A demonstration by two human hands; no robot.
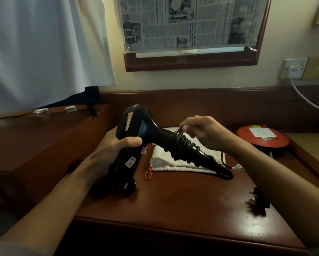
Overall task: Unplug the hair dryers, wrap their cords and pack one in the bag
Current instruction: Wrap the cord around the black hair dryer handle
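Left hand (114,145) closed around the barrel of a black hair dryer (136,124), thumb across the front, holding it above the dark wooden table (182,200). Handle of the dryer slanting down and to the right, with black cord (182,143) coiled around it in several tight turns. Right hand (208,133) just above the handle, thumb and fingertips pinched on a loop of that cord at the upper end of the coils; other fingers loosely curled. Lower end of the handle near a small bundle of loose cord lying on the table, just in front of a white cloth bag (173,161). Bag flat on the table behind and under the dryer, an orange drawstring (148,173) trailing from its left corner. Second black hair dryer (123,172) lying on the table at the left, below the left wrist, a yellow-green sticker on its body, partly hidden by the forearm; cannot tell how its cord lies. Round red cable reel (264,135) with a white socket plate at the far right of the table. White wall socket (294,69) above it with a white plug in it and a white cable running down to the right. Small dark clump near the right forearm, too blurred to identify. Newspaper (188,21) taped over a wood-framed panel on the wall; white cloth (44,48) hanging at the upper left.
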